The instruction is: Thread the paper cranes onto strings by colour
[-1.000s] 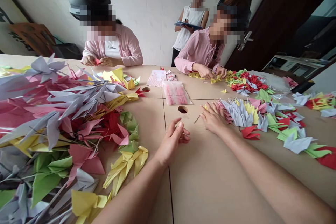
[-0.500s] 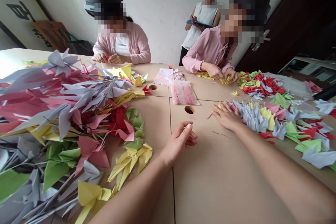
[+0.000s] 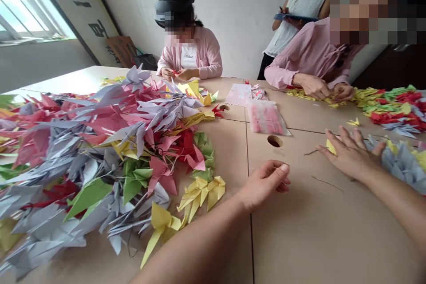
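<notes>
My left hand (image 3: 266,182) rests on the tan table (image 3: 299,230), just below a round cable hole (image 3: 274,141). Its fingers are curled with the thumb lying along the forefinger, and nothing shows in them. My right hand (image 3: 349,153) lies flat on the table with its fingers stretched out and spread. A small yellow folded paper (image 3: 330,147) sits at its forefinger. A row of grey and yellow paper cranes (image 3: 402,164) touches its wrist side. Two thin wires (image 3: 324,182) lie on the table between my hands.
A big heap of grey, pink, red, green and yellow paper cranes (image 3: 100,151) fills the table's left half. A clear packet of pink paper (image 3: 266,117) lies beyond the hole. Two seated people in pink fold paper at the far edge; a third person stands holding a tablet.
My head has turned left, so everything has slid to the right in view and a window now shows. Both hands stay in much the same place on the table.
</notes>
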The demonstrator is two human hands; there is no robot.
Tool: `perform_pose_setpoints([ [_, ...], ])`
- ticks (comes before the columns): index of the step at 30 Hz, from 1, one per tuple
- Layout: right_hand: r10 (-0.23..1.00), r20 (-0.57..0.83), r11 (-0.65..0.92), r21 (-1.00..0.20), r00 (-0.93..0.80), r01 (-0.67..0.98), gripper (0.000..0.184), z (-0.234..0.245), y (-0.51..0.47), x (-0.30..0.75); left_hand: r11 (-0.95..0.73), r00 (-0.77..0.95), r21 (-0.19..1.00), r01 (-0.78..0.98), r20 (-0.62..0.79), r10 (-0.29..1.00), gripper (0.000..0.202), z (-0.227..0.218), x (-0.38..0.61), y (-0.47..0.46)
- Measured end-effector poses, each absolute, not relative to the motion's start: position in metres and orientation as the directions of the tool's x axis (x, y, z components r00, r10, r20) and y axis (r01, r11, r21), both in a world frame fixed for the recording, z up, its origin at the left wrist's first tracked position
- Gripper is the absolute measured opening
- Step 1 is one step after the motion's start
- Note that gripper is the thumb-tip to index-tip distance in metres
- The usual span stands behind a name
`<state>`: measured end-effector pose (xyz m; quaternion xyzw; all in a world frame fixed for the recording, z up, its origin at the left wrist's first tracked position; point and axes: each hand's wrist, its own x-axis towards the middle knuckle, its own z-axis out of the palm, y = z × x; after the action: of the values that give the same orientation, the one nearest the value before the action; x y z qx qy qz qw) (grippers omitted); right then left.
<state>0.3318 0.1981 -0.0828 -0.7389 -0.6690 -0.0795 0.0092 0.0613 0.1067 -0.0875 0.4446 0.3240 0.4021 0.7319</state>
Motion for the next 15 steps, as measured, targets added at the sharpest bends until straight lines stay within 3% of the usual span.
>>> perform_pose_setpoints([
  [4,0.903,0.407,0.130,0.055,-0.141,0.990,0.075,-0.069,0.187,0.285,0.168,0.482,0.979,-0.117,-0.092,0.871,0.025,-0.093,0.067,0.104],
  [6,0.809,0.533,0.267,0.042,-0.247,0.963,0.073,-0.064,0.178,0.255,0.031,0.526,0.999,0.025,-0.040,0.849,0.012,-0.098,0.068,0.104],
  [9,0.724,0.612,0.413,-0.014,-0.319,0.911,0.066,-0.059,0.164,0.212,-0.240,0.630,0.960,0.142,0.099,0.770,0.012,-0.105,0.066,0.102],
  [11,0.730,0.545,0.547,-0.105,-0.412,0.831,0.064,-0.056,0.156,0.190,-0.333,0.678,0.930,0.154,0.145,0.720,0.011,-0.107,0.067,0.099],
  [12,0.740,0.442,0.626,-0.179,-0.507,0.759,0.065,-0.055,0.152,0.180,-0.330,0.681,0.933,0.144,0.148,0.717,0.012,-0.105,0.069,0.098],
  [15,0.700,-0.040,0.625,-0.449,-0.713,0.638,0.069,-0.052,0.136,0.151,-0.221,0.597,0.971,0.092,0.124,0.793,0.019,-0.090,0.084,0.099],
])
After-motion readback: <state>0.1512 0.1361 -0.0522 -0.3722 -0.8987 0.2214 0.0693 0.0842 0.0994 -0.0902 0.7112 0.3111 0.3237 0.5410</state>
